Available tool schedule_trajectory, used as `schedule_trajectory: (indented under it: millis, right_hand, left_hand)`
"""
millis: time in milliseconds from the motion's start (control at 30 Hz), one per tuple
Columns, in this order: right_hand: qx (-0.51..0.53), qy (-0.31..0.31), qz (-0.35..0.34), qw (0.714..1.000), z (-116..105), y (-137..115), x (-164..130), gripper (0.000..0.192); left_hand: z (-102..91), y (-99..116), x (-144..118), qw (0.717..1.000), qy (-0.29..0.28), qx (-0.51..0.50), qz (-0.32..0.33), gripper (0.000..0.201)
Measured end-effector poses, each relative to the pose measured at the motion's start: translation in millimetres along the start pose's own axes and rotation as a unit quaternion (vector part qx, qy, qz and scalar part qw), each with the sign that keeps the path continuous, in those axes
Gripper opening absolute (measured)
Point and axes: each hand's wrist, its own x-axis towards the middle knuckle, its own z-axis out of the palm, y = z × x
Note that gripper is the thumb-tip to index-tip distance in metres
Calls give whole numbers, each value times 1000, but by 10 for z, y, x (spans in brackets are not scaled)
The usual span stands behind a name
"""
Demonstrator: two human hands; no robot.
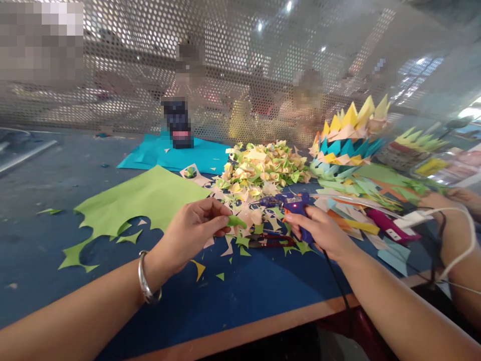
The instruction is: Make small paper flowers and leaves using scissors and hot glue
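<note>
Pinching a rolled green paper piece, your left hand meets the glue gun gripped in your right hand. Finished folded pieces heap mid-table; uncut green sheet remains toward the left edge.

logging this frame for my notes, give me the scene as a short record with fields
left hand: left hand pinches a green paper cone
right hand: right hand grips a blue glue gun, its light on
between hands: red scissors on paper scraps
surface: blue table
behind: pile of folded paper pieces, green paper sheet
</note>
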Motion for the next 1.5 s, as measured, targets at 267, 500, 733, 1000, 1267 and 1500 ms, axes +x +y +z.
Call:
schedule_trajectory:
  millis: [267,500,733,1000,1267,1500]
  right_hand:
    - [156,55,101,981,-92,107,157,43]
    - [-62,40,85,994,-169,53,214,43]
    - [-343,108,-131,924,2,-239,25,31]
    - [-240,-87,-284,924,509,-533,86,25]
    - [-222,-89,-311,920,540,-573,164,24]
    - [-182,-133,-284,932,547,-532,172,20]
  left_hand:
    - [-13,-4,-2,1000,-4,8,-6,13]
    - [-20,-10,-7,1000,-6,-16,7,10]
    - [-11,-20,-11,999,3,-52,-4,7]
    - [22,20,-33,994,10,-103,-17,10]
    - [-2,1,-42,995,-30,-97,-13,21]
    - [-4,7,5,994,-64,88,24,17]
